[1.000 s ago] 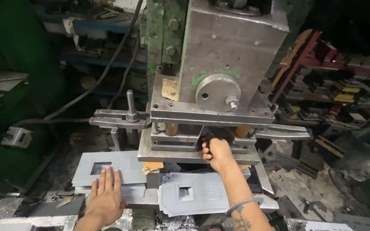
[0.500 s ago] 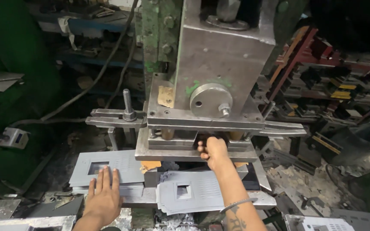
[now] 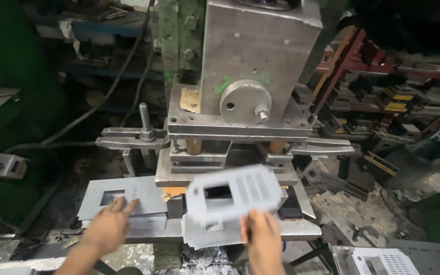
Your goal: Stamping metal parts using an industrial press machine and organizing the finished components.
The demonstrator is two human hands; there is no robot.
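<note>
The right hand (image 3: pixel 263 239) pinches the near edge of a grey metal plate (image 3: pixel 232 196), lifted and blurred in front of the press (image 3: pixel 240 102), at 12 o'clock from the hand. The plate is a thin punched sheet with 1 rectangular window toward its left and a field of small holes toward its right. It looks light and stiff (it keeps its shape from a single edge grip), but the cut edges and window rim are probably sharp, so the plain border is the safest place to hold. Bare metal may also be slippery if oily; that cannot be told here.

Under it lies a stack of similar plates (image 3: pixel 204 237) on the press table (image 3: pixel 301 229). The left hand (image 3: pixel 109 226) rests with fingers spread on another plate (image 3: pixel 120 196) at 9 o'clock from the lifted one, pressing flat and gripping nothing. A finished-looking plate (image 3: pixel 383 259) lies at 4 o'clock, well apart.
</note>
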